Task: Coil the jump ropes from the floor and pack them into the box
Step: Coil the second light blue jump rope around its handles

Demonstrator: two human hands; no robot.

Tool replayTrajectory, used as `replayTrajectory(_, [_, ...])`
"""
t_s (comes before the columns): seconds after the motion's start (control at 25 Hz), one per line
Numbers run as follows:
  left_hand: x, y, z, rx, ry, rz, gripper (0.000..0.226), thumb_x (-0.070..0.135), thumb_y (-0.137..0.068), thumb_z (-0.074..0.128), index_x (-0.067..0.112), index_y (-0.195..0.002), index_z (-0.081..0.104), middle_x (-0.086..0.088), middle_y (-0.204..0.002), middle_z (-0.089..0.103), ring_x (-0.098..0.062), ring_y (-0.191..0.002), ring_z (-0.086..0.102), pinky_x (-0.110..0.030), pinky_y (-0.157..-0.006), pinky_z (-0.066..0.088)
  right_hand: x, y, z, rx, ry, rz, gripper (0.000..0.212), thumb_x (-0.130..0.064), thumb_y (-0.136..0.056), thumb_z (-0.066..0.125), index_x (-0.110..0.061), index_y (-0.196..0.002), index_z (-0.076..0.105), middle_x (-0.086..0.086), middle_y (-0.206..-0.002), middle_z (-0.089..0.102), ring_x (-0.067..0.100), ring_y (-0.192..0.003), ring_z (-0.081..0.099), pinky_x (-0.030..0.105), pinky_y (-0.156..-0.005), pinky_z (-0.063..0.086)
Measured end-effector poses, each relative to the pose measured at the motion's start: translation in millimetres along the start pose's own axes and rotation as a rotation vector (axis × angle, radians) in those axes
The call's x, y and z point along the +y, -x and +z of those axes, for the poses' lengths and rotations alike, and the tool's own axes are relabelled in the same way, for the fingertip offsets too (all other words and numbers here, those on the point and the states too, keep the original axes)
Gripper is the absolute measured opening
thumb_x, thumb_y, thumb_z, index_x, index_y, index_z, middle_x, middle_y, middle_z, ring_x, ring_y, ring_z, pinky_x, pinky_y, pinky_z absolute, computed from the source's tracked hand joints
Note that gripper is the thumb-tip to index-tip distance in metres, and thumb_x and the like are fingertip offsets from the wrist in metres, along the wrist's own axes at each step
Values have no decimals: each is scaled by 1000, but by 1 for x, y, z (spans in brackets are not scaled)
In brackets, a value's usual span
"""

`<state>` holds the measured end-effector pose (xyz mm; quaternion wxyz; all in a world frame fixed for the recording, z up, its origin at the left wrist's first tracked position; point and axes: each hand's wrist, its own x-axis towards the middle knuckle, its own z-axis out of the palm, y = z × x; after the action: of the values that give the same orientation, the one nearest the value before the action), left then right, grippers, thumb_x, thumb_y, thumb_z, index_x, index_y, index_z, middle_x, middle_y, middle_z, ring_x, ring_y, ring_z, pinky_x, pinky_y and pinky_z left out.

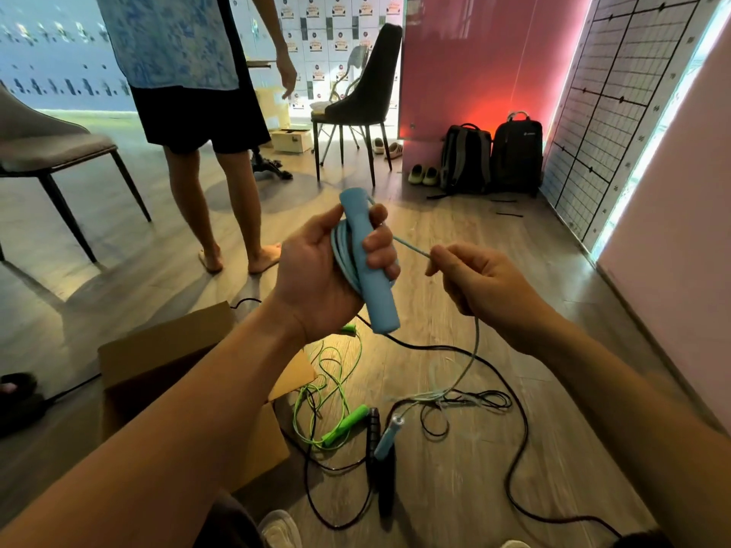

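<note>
— Where does the blue rope lie?
— Your left hand grips its handle, held upright at centre frame with coils round it. Your right hand pinches the loose strand just beside. It trails down to the other handle, lower centre, right of the box.

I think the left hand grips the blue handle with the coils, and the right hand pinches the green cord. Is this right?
Not quite. The head view shows the right hand pinching the blue cord; the green rope lies on the floor. The rest is correct.
</note>
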<state>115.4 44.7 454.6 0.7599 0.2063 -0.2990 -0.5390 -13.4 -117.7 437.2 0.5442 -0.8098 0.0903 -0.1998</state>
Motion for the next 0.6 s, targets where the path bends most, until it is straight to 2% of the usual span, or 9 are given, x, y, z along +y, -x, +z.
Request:
replayTrajectory(0.12, [-2,-3,6,51,-24,88,37,37,-103,26,10,-108,50,-2,-78,46,-14,-68,48,-29,-76,46,-2,-5,9,48,43,-2,49,-45,-102,41,-16,-66,57,-3,-54,43,12,-50,37,27,-51,33])
replayTrajectory(0.2, [-5,-6,14,80,-58,144,34,36,-103,28,11,-111,49,-2,-80,48,-14,-71,51,-29,-78,48,-3,-7,15,66,7,12,53,-43,-104,40,-17,-60,57,-3,-53,44,9,-47,37,24,-48,33])
replayTrajectory(0.28, [-4,-9,17,135,-58,257,32,35,-105,29,11,-111,48,-2,-82,49,-15,-74,52,-30,-82,50,-3,-7,17,5,-49,36,44,-39,-103,43,-22,-69,66,-2,-56,45,10,-47,37,24,-45,32])
replayTrajectory(0.36, [2,-11,11,230,-44,404,29,35,-106,31,11,-112,47,-3,-82,50,-15,-76,53,-31,-85,49,-1,-4,17,-73,-1,45,26,-36,-100,50,-17,-91,66,0,-62,47,12,-49,37,25,-46,32])
replayTrajectory(0.4, [6,-11,7,293,-47,471,28,35,-105,33,11,-113,47,-3,-81,51,-15,-76,53,-32,-86,49,0,-4,17,-94,61,34,27,-37,-99,52,-14,-93,66,0,-62,48,12,-50,38,25,-47,32])
replayTrajectory(0.52, [11,-12,-8,485,-192,602,25,34,-105,37,13,-113,48,-1,-78,54,-13,-72,56,-33,-85,52,-3,-6,25,-97,199,-9,45,-42,-101,47,-14,-70,64,-6,-53,48,6,-46,41,23,-52,36])
replayTrajectory(0.6, [11,-13,-14,545,-475,674,20,31,-106,37,16,-108,49,1,-79,56,-10,-73,58,-31,-85,51,-7,-6,33,-92,197,-25,51,-43,-101,44,-16,-60,58,-7,-48,47,5,-43,41,23,-53,36])
